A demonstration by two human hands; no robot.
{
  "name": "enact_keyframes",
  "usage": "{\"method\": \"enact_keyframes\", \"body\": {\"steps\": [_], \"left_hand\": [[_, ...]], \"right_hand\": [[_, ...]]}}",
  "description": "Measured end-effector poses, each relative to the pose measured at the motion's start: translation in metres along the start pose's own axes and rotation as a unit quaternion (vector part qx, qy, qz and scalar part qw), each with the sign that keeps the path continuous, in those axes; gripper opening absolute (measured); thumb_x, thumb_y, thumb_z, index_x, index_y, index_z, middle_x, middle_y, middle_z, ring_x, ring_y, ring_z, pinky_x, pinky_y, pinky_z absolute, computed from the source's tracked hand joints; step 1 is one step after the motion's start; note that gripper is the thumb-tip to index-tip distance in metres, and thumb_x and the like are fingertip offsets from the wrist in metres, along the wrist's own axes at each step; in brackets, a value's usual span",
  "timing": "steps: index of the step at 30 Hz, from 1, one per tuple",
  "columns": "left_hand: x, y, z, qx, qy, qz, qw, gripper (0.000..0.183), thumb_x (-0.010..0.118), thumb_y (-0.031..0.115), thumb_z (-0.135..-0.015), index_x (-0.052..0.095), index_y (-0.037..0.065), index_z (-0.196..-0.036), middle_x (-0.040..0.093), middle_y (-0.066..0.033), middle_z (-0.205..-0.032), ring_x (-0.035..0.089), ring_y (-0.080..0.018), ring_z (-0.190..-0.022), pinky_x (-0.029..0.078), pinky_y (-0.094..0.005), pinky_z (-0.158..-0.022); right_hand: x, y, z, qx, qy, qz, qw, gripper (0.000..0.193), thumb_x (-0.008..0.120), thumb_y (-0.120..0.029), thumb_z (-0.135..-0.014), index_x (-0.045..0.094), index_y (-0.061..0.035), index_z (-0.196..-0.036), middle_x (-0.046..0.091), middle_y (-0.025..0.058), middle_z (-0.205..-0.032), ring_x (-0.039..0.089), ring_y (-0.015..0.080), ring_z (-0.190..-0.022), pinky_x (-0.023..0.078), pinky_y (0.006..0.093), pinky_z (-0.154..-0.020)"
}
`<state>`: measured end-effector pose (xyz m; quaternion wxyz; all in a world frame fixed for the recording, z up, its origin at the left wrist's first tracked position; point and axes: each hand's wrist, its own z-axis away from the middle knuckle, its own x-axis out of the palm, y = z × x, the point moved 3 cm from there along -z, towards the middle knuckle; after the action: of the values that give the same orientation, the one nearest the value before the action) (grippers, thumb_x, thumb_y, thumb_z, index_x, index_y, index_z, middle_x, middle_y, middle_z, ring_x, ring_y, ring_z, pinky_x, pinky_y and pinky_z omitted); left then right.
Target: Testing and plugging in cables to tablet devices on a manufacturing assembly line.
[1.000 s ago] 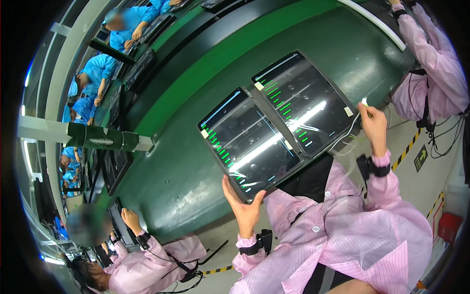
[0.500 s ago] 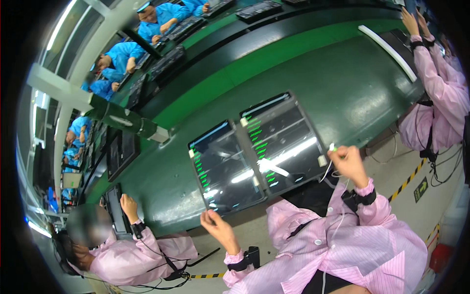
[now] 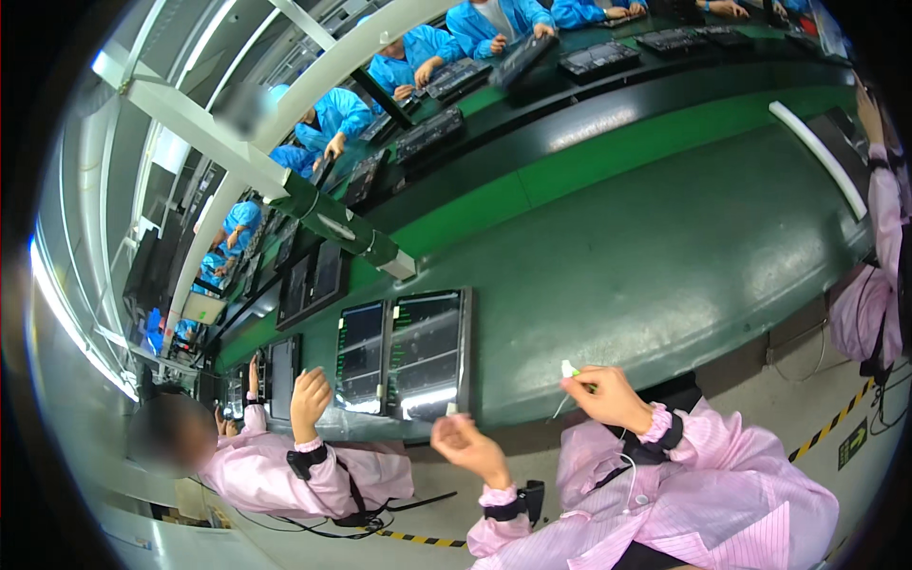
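Note:
Two dark flat panels with glossy faces lie side by side, the left panel (image 3: 360, 347) and the right panel (image 3: 425, 356); small pale tabs and green marks show on them. My left hand (image 3: 472, 448) is at the right panel's near right corner, fingers apart and slightly bent, next to a pale tab. Whether the fingertips touch the panel I cannot tell. Over the bench's near edge, my right hand (image 3: 611, 395) pinches a small white-and-green piece (image 3: 569, 370). A thin white cord hangs below that hand; its kind and that of the piece are unclear.
The long green bench (image 3: 608, 275) curves across the view. A co-worker in pink (image 3: 285, 465) sits at left near another dark panel (image 3: 282, 375); another stands at far right by a white strip (image 3: 819, 157). A beam (image 3: 332, 223) reaches the bench. People in blue work behind.
The view has turned. Both panels have shifted left along the bench, away from my right hand. The crumpled white strip on the right panel no longer shows. My right hand still pinches the white-and-green piece.

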<state>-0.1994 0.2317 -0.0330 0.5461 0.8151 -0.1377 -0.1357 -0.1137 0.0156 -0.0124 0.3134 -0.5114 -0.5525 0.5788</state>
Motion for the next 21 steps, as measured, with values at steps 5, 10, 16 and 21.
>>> {"method": "enact_keyframes", "body": {"steps": [5,10,16,21], "left_hand": [[0.067,0.031,0.071,-0.065,-0.320,0.071,0.943,0.021,0.055,0.009,-0.089,0.050,-0.001,-0.107,0.058,-0.0078,-0.092,0.057,-0.0140,-0.085,0.047,-0.0262,-0.078],[0.109,0.087,0.146,-0.104,-0.754,0.130,0.636,0.034,0.053,0.012,-0.091,0.046,-0.001,-0.122,0.061,-0.0078,-0.099,0.055,-0.0141,-0.099,0.042,-0.0275,-0.087],[0.123,0.110,0.170,-0.159,-0.824,0.106,0.533,0.015,0.053,0.012,-0.091,0.059,0.001,-0.099,0.059,0.0008,-0.077,0.050,-0.0048,-0.065,0.042,-0.0199,-0.060],[0.109,0.119,0.114,-0.102,-0.782,0.129,0.601,0.013,0.056,0.009,-0.088,0.062,-0.002,-0.086,0.063,-0.0031,-0.078,0.056,-0.0084,-0.073,0.045,-0.0217,-0.065]], "right_hand": [[-0.073,0.008,0.025,0.112,0.102,-0.135,0.979,0.020,0.059,-0.016,-0.087,0.065,0.0008,-0.078,0.056,0.0037,-0.062,0.051,0.0057,-0.052,0.038,0.0230,-0.046],[-0.143,-0.020,0.028,0.045,0.158,-0.049,0.985,0.023,0.059,-0.019,-0.088,0.065,0.0008,-0.078,0.056,0.0033,-0.062,0.052,0.0067,-0.051,0.039,0.0225,-0.047],[-0.197,-0.046,0.015,0.000,0.233,-0.011,0.973,0.023,0.060,-0.019,-0.087,0.066,0.0019,-0.081,0.057,0.0028,-0.064,0.051,0.0067,-0.051,0.039,0.0230,-0.046],[-0.235,-0.048,0.007,-0.006,0.335,-0.008,0.942,0.024,0.061,-0.022,-0.087,0.067,0.0004,-0.082,0.056,-0.0021,-0.063,0.045,0.0035,-0.050,0.034,0.0203,-0.045]]}}
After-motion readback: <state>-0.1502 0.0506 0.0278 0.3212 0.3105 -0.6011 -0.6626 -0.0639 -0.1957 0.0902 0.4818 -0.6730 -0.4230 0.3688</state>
